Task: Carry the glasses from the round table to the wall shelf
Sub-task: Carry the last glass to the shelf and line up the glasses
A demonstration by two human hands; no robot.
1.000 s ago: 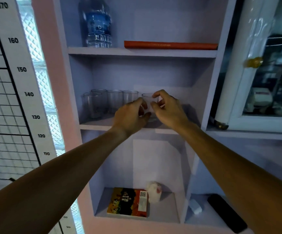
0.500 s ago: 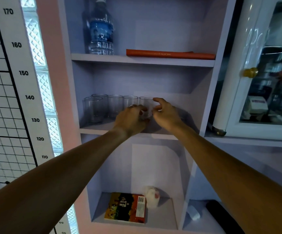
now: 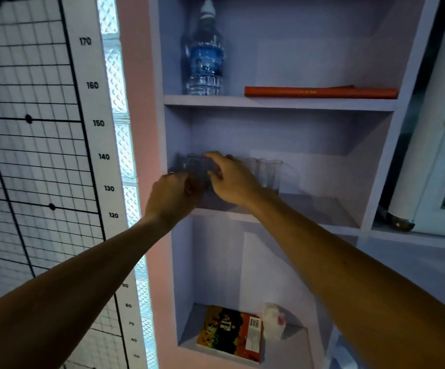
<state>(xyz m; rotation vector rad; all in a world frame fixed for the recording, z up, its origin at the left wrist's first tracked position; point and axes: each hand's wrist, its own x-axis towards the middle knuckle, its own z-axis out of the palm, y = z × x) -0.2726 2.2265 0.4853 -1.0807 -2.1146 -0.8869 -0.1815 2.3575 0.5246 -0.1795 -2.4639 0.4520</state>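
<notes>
At the far left a white height chart with black numbers [image 3: 93, 123] is seen on the wall, beside a lit strip of patterned glass blocks [image 3: 121, 145]. Next comes the pale lilac wall shelf [image 3: 280, 103], on whose middle board the clear drinking glasses [image 3: 269, 173] are stood in a row. The step in hand is judged to be the arranging of glasses already delivered. The left hand [image 3: 172, 198] is raised to the left end of the row, its fingers curled around a blurred glass there; whether it is actually gripped cannot be told. The right hand [image 3: 233, 179] is laid just beside it, fingers bent over the rims of neighbouring glasses, seemingly steadying rather than clasping them. Both forearms are stretched upward and inward. Release without knocking neighbours is called for next. Above, a clear plastic water bottle with a blue label [image 3: 205, 57] and a flat orange book [image 3: 320, 91] are kept.
</notes>
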